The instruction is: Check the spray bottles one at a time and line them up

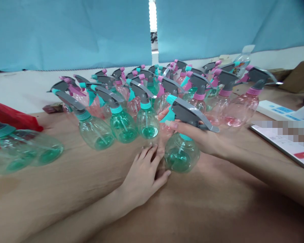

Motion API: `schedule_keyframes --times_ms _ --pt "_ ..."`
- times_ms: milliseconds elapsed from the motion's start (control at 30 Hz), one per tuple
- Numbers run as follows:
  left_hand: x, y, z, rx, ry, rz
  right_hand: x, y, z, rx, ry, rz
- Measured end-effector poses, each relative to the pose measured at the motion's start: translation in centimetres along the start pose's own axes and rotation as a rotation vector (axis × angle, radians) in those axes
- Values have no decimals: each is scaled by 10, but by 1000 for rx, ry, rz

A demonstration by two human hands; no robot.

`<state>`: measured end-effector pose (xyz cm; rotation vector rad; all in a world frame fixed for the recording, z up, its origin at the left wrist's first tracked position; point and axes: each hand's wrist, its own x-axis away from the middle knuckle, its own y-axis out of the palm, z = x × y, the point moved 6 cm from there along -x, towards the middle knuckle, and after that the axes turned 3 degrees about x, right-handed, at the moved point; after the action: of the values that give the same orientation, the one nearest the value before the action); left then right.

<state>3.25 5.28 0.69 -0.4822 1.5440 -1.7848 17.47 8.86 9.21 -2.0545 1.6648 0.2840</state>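
Note:
My right hand point(192, 133) is wrapped round the neck of a green spray bottle point(182, 153), below its grey and turquoise trigger head. The thumb and fingertips show near the turquoise trigger. To the left of this bottle, my left hand point(144, 173) lies palm down on the wooden table point(91, 189), its fingers spread and the thumb pointing toward the bottle's base. Just beyond the left hand stand a small green bottle point(148, 121) and another green bottle point(124, 126). Behind them are several more green and pink spray bottles, close together.
At the far left, green bottles point(38, 148) stand by a red bag point(12, 114). A phone point(281, 143) and a white box point(276, 109) lie at the right, with a cardboard box point(299, 77) behind. Blue curtains point(78, 33) hang at the back.

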Motion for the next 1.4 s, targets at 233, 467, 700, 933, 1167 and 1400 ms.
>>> schedule_keyframes --times_ms 233,467,700,933,1167,1400 --pt "0 -1 1 5 -1 -8 -1 0 3 -36 13 8" --pt "0 0 0 -2 -2 -10 -1 -1 7 -49 -3 7" --pt "0 0 0 4 -2 -11 -2 0 7 -92 7 -4" --pt "0 -1 1 10 4 -3 -1 -1 6 -62 38 -2" --pt "0 -1 1 -1 -2 -21 -2 -2 13 3 56 -25" --pt "0 -1 1 11 5 -3 -1 -1 8 -73 33 -8"
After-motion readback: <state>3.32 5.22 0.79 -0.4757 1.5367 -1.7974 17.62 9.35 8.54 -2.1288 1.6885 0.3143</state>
